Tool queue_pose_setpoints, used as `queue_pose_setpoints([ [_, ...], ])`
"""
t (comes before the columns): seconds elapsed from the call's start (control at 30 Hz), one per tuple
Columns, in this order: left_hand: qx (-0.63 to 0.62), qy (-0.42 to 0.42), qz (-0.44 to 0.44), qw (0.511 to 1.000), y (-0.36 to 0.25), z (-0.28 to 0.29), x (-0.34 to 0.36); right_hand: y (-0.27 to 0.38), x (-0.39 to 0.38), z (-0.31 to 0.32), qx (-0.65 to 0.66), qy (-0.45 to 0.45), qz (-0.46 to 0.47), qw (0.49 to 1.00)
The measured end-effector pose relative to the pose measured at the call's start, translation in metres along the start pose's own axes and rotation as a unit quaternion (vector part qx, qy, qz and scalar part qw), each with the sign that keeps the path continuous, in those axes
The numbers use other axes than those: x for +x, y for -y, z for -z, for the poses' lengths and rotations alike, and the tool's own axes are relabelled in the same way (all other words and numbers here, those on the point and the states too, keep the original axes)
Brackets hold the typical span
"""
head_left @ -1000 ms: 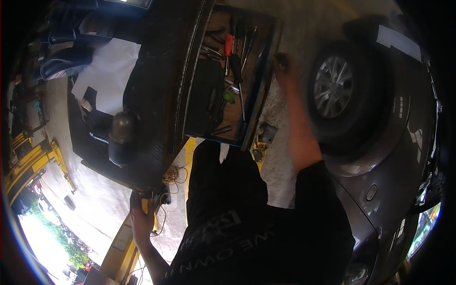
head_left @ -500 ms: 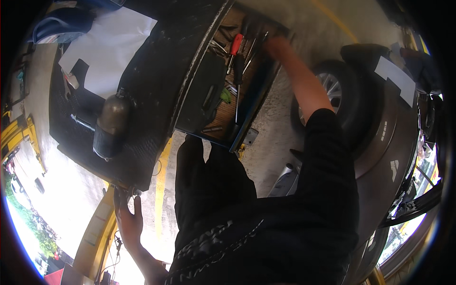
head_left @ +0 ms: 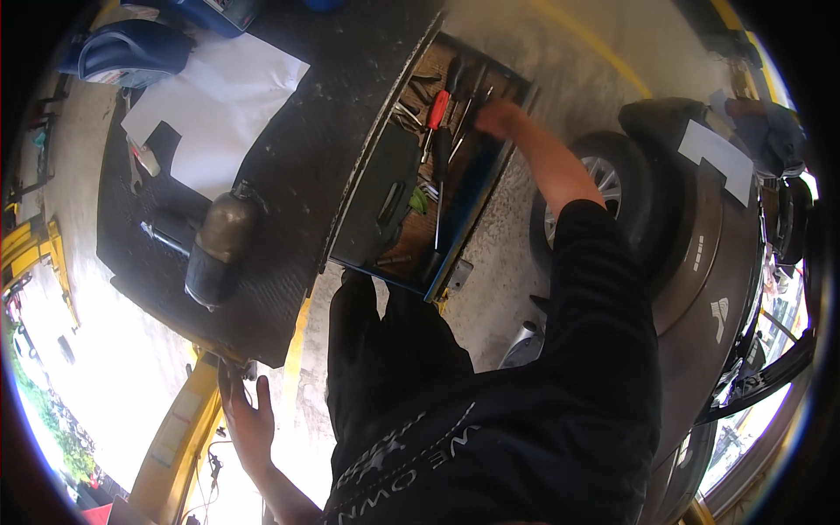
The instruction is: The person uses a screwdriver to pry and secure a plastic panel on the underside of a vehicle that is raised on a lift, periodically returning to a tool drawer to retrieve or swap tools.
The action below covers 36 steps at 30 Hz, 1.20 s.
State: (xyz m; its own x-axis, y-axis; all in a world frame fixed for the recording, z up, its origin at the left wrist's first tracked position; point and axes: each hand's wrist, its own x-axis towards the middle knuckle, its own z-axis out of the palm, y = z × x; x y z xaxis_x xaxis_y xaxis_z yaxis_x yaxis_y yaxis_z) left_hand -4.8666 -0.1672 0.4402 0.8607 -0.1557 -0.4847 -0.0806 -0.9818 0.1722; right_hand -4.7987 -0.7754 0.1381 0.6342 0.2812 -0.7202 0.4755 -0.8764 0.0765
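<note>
A red-handled screwdriver [head_left: 438, 111] lies loose in the open drawer [head_left: 472, 214]; the right hand [head_left: 497, 118], its grip impossible to tell, is over the drawer's side wall, whose edge could scrape it; the left hand [head_left: 251, 429], thumb spread wide by the bench [head_left: 306, 197] corner, might slip if leaned on

Blue on the walls of the drawer [head_left: 475, 213], brown wood grain across its bottom. Inside the drawer, red on a screwdriver handle [head_left: 438, 110]. Left of the drawer, plain white on a paper sheet [head_left: 227, 101], deep blue on a jug [head_left: 136, 51]. To its right, grey-brown on a car [head_left: 700, 262].
</note>
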Motion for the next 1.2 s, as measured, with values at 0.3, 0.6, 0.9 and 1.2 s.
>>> queue_pose_setpoints([
  [0.3, -0.012, 0.009, 0.007, 1.000, 0.004, -0.004, -0.003, -0.023, -0.004, -0.013, 0.117, -0.247, -0.116, 0.955],
  [0.6, -0.004, 0.014, 0.026, 1.000, -0.002, -0.007, -0.004, 0.012, -0.008, -0.009, 0.072, -0.158, -0.151, 0.973],
  [0.9, 0.017, 0.001, 0.004, 1.000, 0.001, -0.007, -0.006, -0.003, -0.016, 0.001, 0.010, -0.186, -0.102, 0.977],
  [1.2, 0.009, 0.015, 0.025, 1.000, 0.004, -0.011, -0.008, 0.002, -0.028, -0.002, -0.046, -0.225, -0.084, 0.970],
])
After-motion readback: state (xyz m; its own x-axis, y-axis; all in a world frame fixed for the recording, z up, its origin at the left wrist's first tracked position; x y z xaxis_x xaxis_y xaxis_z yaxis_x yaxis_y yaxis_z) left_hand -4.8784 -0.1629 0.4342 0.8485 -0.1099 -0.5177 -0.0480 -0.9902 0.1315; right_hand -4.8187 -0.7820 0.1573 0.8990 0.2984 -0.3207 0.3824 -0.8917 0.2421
